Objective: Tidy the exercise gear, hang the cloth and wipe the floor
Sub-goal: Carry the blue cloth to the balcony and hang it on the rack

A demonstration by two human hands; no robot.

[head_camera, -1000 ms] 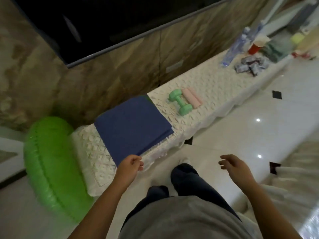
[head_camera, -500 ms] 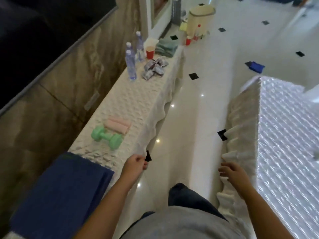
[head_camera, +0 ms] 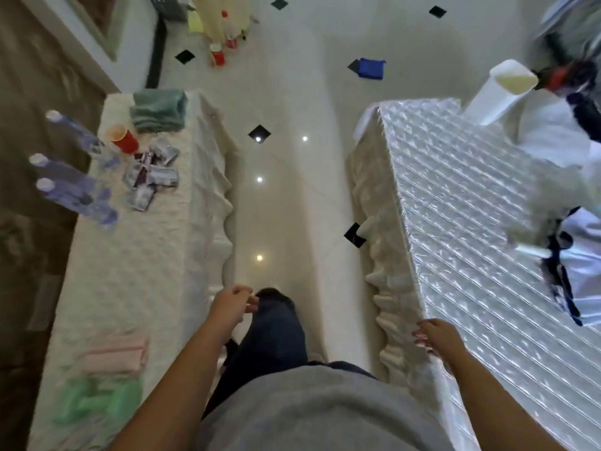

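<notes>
Nothing in either hand right now. The left hand (head_camera: 232, 304) hangs just off the near edge of the white lace-covered surface (head_camera: 146, 271), grip loose and empty. The right hand (head_camera: 437, 336) is by the near edge of the shiny quilted silver surface (head_camera: 455, 222), grip relaxed too. A blurry green dumbbell (head_camera: 97, 403) and a pale pink roll (head_camera: 113, 353) lie side by side at the lace surface's near end. The small blue cloth (head_camera: 371, 68) lies on the glossy white tiled floor (head_camera: 292, 92), well beyond both surfaces.
</notes>
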